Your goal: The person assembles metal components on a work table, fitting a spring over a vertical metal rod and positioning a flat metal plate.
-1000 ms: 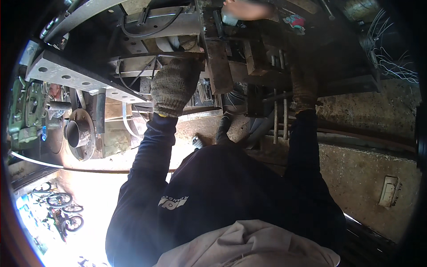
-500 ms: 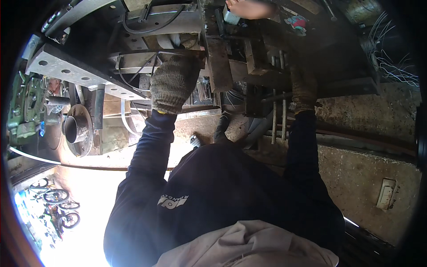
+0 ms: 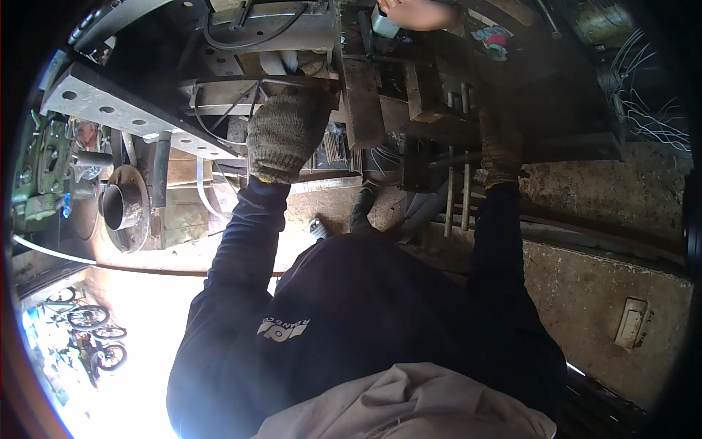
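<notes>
The left hand (image 3: 287, 135), clad in a grey-brown knitted glove, is set just left of the landmark here, a long, rusty, rectangular steel block (image 3: 363, 106). Its fingers are bent over a flat grey steel bar (image 3: 227, 96) that is stretched leftward from near the block; contact is made, but whether the bar is firmly gripped cannot be told, the fingertips being hidden. Over to the right of the block, the right hand (image 3: 502, 143), gloved in brownish knit, is laid at a broad, dark, flat steel plate (image 3: 570, 110). It is sunk in shadow, so whether anything is grasped there cannot be told either.

Between block and right hand, a shorter rusty steel block (image 3: 424, 91) is seen, with two thin upright metal rods (image 3: 466, 186) placed beyond it. Above and right of the landmark, a small crumpled red-and-white wrapper (image 3: 493, 40) is spotted, and a co-worker's bare limb (image 3: 431, 14), blurred, is glimpsed above. Far left of the block, a pale steel beam pierced with round holes (image 3: 106, 110) is seen slanting, a round-flanged steel pipe (image 3: 124, 208) below it. Far to the right, tangled silvery wires (image 3: 647, 110) are bunched.
</notes>
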`<action>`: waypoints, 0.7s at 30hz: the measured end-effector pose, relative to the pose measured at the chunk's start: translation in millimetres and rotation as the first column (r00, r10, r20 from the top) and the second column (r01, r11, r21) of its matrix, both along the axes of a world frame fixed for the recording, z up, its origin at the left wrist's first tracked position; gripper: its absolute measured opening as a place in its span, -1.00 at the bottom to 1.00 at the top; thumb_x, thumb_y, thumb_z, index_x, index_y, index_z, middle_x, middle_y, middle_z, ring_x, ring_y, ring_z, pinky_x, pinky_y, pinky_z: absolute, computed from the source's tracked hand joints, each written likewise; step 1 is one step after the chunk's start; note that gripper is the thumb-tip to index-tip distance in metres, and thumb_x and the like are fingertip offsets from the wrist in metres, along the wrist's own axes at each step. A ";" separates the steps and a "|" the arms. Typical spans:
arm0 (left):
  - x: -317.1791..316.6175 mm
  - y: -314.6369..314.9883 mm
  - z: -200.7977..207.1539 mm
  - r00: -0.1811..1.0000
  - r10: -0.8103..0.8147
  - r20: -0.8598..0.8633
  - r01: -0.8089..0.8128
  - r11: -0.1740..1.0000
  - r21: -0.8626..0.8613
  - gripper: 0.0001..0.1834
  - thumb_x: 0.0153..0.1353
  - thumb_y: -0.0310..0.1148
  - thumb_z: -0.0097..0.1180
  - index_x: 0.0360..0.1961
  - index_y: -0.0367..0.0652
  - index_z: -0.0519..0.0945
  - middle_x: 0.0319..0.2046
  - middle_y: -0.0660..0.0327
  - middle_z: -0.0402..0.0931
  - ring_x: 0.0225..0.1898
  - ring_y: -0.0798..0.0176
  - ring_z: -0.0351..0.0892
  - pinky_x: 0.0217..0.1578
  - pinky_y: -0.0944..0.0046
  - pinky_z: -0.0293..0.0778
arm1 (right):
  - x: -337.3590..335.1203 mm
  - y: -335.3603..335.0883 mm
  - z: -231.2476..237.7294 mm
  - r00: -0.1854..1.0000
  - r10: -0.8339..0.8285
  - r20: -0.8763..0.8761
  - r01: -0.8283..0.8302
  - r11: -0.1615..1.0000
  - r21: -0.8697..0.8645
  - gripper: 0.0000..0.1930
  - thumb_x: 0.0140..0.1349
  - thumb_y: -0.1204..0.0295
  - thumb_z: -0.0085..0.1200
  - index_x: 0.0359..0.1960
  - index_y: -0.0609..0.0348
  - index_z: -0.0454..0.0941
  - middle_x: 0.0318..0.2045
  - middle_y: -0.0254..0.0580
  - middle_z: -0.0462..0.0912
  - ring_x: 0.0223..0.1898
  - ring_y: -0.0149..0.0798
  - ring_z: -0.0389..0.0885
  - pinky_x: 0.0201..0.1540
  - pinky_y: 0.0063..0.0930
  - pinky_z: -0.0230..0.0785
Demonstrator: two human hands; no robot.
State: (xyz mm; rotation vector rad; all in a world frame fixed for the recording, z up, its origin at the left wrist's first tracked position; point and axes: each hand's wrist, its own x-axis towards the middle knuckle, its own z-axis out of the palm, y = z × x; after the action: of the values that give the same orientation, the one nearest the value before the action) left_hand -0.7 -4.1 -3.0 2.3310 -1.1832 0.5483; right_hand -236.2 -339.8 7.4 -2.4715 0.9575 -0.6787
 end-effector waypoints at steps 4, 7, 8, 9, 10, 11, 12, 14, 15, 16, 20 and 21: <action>0.8 -0.4 2.8 1.000 -0.025 0.018 0.025 1.000 -0.006 -0.76 0.37 -0.07 0.15 -0.10 0.18 0.77 -0.27 0.14 0.73 -0.34 -0.02 0.73 -0.36 -0.01 0.63 | 1.7 5.8 2.9 0.995 0.035 0.089 -0.041 0.997 0.064 -0.59 0.44 0.13 0.16 0.10 0.20 0.64 0.05 0.00 0.71 0.10 -0.05 0.67 0.21 -0.17 0.44; -2.7 -2.4 10.4 0.996 0.015 -0.090 -0.014 1.000 0.016 -0.74 0.38 -0.05 0.15 -0.09 0.15 0.77 -0.25 0.12 0.73 -0.33 -0.03 0.73 -0.35 -0.01 0.63 | 1.7 8.0 4.5 0.993 0.048 0.112 -0.058 0.994 0.088 -0.61 0.45 0.16 0.16 0.11 0.20 0.64 0.05 -0.02 0.72 0.11 -0.08 0.66 0.22 -0.19 0.41; -2.3 -2.0 8.7 0.996 0.011 -0.086 -0.011 1.000 0.002 -0.73 0.38 -0.05 0.15 -0.08 0.14 0.77 -0.25 0.11 0.73 -0.33 -0.03 0.73 -0.34 -0.01 0.63 | 1.8 8.2 5.2 0.994 0.050 0.102 -0.058 0.995 0.083 -0.61 0.45 0.17 0.16 0.11 0.21 0.64 0.05 -0.03 0.72 0.12 -0.09 0.66 0.23 -0.20 0.41; -1.5 -0.9 6.1 0.997 0.008 -0.081 -0.009 1.000 -0.010 -0.72 0.37 -0.04 0.15 -0.08 0.13 0.77 -0.24 0.10 0.73 -0.33 -0.03 0.73 -0.34 -0.01 0.63 | 2.6 8.4 5.8 0.997 0.042 0.072 -0.047 0.996 0.071 -0.61 0.45 0.18 0.16 0.11 0.21 0.64 0.05 -0.03 0.72 0.12 -0.09 0.66 0.24 -0.20 0.40; -1.1 0.0 5.2 0.997 0.005 -0.076 -0.007 1.000 -0.021 -0.72 0.37 -0.04 0.15 -0.08 0.12 0.77 -0.24 0.10 0.72 -0.33 -0.04 0.73 -0.33 -0.02 0.63 | 3.4 8.5 6.2 0.999 0.034 0.042 -0.036 0.998 0.059 -0.61 0.45 0.18 0.17 0.12 0.21 0.64 0.05 -0.03 0.71 0.12 -0.09 0.65 0.24 -0.21 0.40; -1.1 0.5 5.9 0.997 0.007 -0.076 -0.008 1.000 -0.014 -0.71 0.37 -0.04 0.15 -0.07 0.12 0.76 -0.24 0.09 0.72 -0.33 -0.04 0.74 -0.33 -0.02 0.63 | 4.1 8.3 6.0 1.000 0.025 0.012 -0.025 0.999 0.047 -0.61 0.45 0.19 0.17 0.12 0.21 0.64 0.06 -0.03 0.71 0.12 -0.09 0.65 0.25 -0.21 0.39; -2.1 -2.1 7.0 0.997 0.001 -0.080 -0.002 1.000 -0.013 -0.71 0.37 -0.03 0.14 -0.06 0.13 0.76 -0.24 0.09 0.72 -0.32 -0.04 0.74 -0.33 -0.02 0.63 | 0.0 0.7 -1.0 0.997 0.037 0.074 -0.044 0.995 0.094 -0.61 0.45 0.18 0.17 0.13 0.20 0.63 0.06 -0.02 0.71 0.13 -0.09 0.65 0.25 -0.21 0.39; -3.1 -5.0 8.7 0.997 0.005 -0.075 -0.005 1.000 0.000 -0.70 0.37 -0.02 0.14 -0.05 0.13 0.76 -0.24 0.09 0.72 -0.32 -0.05 0.74 -0.32 -0.02 0.63 | -8.6 -17.2 -19.3 0.977 0.057 0.205 -0.095 0.978 0.183 -0.59 0.46 0.17 0.16 0.15 0.20 0.63 0.08 -0.02 0.70 0.14 -0.09 0.64 0.26 -0.21 0.39; -1.7 -1.9 7.6 0.998 0.023 -0.064 -0.022 1.000 0.021 -0.70 0.37 -0.02 0.14 -0.05 0.14 0.76 -0.24 0.10 0.73 -0.31 -0.05 0.74 -0.32 -0.02 0.63 | -4.3 -11.4 -17.5 0.977 0.058 0.205 -0.093 0.982 0.163 -0.59 0.46 0.16 0.16 0.15 0.20 0.62 0.08 -0.02 0.70 0.14 -0.10 0.64 0.26 -0.21 0.39; -1.3 -1.2 5.5 0.998 0.036 -0.056 -0.034 0.999 0.039 -0.70 0.37 -0.02 0.14 -0.04 0.14 0.75 -0.24 0.10 0.73 -0.31 -0.05 0.74 -0.32 -0.02 0.63 | -1.2 -1.7 -10.4 0.978 0.055 0.201 -0.084 0.987 0.139 -0.59 0.46 0.16 0.15 0.15 0.20 0.62 0.09 -0.02 0.70 0.14 -0.10 0.64 0.25 -0.20 0.39; -2.6 -1.2 8.5 0.997 0.014 -0.079 -0.014 1.000 0.009 -0.70 0.36 -0.03 0.15 -0.03 0.15 0.75 -0.24 0.11 0.73 -0.30 -0.05 0.74 -0.31 -0.02 0.64 | -3.2 -3.2 -6.7 0.989 0.031 0.146 -0.063 0.974 0.217 -0.59 0.45 0.17 0.17 0.15 0.21 0.62 0.07 -0.03 0.70 0.12 -0.12 0.65 0.24 -0.22 0.39; -1.4 -0.3 6.1 0.997 0.006 -0.082 -0.006 1.000 -0.007 -0.70 0.36 -0.03 0.15 -0.03 0.15 0.75 -0.24 0.11 0.73 -0.30 -0.05 0.74 -0.31 -0.02 0.64 | -1.7 -0.1 -5.0 0.984 0.042 0.171 -0.077 0.977 0.201 -0.60 0.45 0.18 0.18 0.14 0.21 0.62 0.06 -0.03 0.70 0.11 -0.13 0.65 0.24 -0.22 0.39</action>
State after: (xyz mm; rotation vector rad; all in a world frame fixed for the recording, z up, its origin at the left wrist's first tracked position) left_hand -2.1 -4.3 3.1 2.3286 -1.1355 0.4541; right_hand -237.9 -339.9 2.4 -2.2149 0.8420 -0.7144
